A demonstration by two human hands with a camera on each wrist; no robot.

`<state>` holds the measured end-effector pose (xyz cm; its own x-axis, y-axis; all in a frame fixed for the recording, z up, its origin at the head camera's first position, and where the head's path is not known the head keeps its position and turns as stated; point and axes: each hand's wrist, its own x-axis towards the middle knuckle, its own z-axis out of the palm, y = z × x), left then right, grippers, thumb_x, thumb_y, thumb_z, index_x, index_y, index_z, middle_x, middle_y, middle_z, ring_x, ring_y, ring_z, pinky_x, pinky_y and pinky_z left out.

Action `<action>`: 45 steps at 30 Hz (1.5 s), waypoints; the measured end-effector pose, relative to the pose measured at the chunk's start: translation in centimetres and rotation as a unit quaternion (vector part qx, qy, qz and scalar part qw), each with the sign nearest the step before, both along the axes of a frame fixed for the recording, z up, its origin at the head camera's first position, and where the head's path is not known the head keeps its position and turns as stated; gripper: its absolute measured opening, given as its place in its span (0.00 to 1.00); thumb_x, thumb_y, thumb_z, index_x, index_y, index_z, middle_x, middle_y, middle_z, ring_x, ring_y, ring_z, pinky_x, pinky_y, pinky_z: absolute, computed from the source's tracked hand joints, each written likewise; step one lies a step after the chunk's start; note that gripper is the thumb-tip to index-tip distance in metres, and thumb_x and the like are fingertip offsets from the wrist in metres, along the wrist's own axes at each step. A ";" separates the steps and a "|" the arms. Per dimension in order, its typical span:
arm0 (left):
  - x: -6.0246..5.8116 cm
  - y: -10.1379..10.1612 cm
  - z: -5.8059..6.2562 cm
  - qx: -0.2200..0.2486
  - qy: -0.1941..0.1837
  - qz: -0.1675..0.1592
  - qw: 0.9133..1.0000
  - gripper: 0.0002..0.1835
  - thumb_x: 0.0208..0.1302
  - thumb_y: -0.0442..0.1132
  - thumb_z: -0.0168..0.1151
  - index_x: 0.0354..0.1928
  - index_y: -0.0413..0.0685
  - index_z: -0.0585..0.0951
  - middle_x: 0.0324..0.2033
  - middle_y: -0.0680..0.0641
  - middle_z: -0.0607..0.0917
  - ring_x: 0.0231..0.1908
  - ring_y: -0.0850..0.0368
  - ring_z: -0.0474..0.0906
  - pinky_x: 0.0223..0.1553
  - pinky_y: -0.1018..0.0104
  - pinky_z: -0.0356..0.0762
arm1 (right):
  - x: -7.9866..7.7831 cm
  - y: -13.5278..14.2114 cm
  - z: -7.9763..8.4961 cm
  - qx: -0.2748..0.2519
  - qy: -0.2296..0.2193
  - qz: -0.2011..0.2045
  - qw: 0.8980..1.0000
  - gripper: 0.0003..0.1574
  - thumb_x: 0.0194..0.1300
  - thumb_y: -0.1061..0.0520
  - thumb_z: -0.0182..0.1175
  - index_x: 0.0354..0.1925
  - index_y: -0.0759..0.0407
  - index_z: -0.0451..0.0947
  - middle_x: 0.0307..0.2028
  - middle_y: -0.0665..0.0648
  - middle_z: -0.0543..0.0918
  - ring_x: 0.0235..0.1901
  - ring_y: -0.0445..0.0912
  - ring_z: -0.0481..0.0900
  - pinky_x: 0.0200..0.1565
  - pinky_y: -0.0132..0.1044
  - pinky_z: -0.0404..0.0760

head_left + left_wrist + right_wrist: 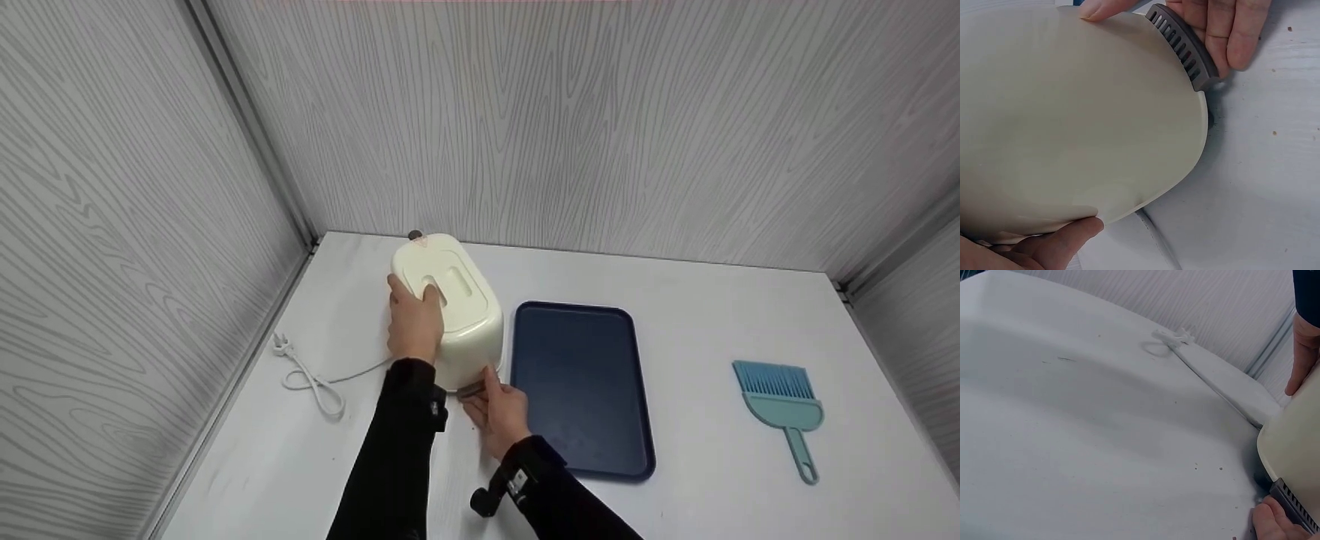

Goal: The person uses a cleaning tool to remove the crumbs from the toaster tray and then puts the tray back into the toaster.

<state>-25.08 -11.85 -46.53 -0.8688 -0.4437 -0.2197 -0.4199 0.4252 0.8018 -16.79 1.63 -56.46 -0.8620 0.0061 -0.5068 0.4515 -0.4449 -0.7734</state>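
Note:
A cream two-slot toaster (469,304) stands at the left of the white table, its slots facing up. My left hand (416,322) grips its left side, the thumb on top beside a slot. At the near end, a dark grey slotted crumb tray (1182,48) sticks out at the base. My right hand (499,412) holds that tray's edge, with fingers (1221,36) behind it and the thumb against the toaster's wall. In the right wrist view, the fingertips (1275,520) lie along the tray's outer edge.
A white power cord (322,394) with its plug lies left of the toaster. Just right of it is a dark blue tray (581,390). A blue-green brush (784,409) lies farther right. Small brown crumbs (1274,133) dot the table. Wood-patterned panels (525,127) enclose the back and sides.

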 end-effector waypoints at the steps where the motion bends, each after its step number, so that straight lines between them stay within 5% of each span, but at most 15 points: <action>1: 0.0 0.0 0.0 0.001 0.001 0.001 1.000 0.43 0.79 0.61 0.40 0.84 0.55 0.35 0.81 0.45 0.53 0.71 0.31 0.65 0.68 0.37 0.66 | 0.0 0.0 0.0 0.003 0.004 0.003 1.000 0.25 0.82 0.52 0.52 0.58 0.75 0.73 0.46 0.69 0.86 0.46 0.52 0.88 0.58 0.45 0.84; 5: 0.0 -0.1 0.0 0.001 0.002 0.002 1.000 0.43 0.79 0.61 0.40 0.84 0.55 0.35 0.81 0.45 0.53 0.71 0.32 0.65 0.68 0.38 0.66 | 0.0 -0.1 0.2 0.012 0.001 0.009 1.000 0.22 0.83 0.61 0.47 0.64 0.76 0.67 0.54 0.74 0.83 0.46 0.52 0.88 0.57 0.46 0.84; 9: 0.1 0.0 0.0 0.002 0.002 -0.003 1.000 0.43 0.80 0.61 0.40 0.84 0.55 0.35 0.82 0.45 0.53 0.71 0.33 0.66 0.67 0.38 0.67 | -0.1 -0.2 0.4 0.022 -0.011 0.002 1.000 0.17 0.81 0.63 0.48 0.60 0.76 0.68 0.49 0.73 0.85 0.38 0.49 0.88 0.52 0.46 0.86; 33: -0.1 -0.3 -0.3 -0.004 0.003 -0.004 1.000 0.43 0.79 0.61 0.40 0.84 0.54 0.35 0.81 0.44 0.53 0.70 0.33 0.67 0.67 0.38 0.69 | 0.6 0.3 0.1 0.039 -0.013 0.001 0.999 0.13 0.79 0.66 0.49 0.54 0.78 0.69 0.39 0.72 0.87 0.33 0.50 0.89 0.45 0.46 0.89; 45: -0.1 -0.2 -0.5 0.000 0.017 -0.006 1.000 0.43 0.79 0.61 0.40 0.84 0.54 0.35 0.81 0.44 0.55 0.70 0.33 0.67 0.66 0.37 0.68 | 1.4 0.8 0.2 0.020 -0.016 -0.001 1.000 0.14 0.79 0.67 0.50 0.57 0.77 0.69 0.43 0.74 0.86 0.39 0.56 0.90 0.49 0.47 0.88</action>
<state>-25.18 -12.07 -46.98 -0.8808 -0.4338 -0.1897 -0.3873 0.4297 0.8157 -15.41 2.48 -56.29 -0.8458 0.0285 -0.5327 0.4746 -0.4158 -0.7758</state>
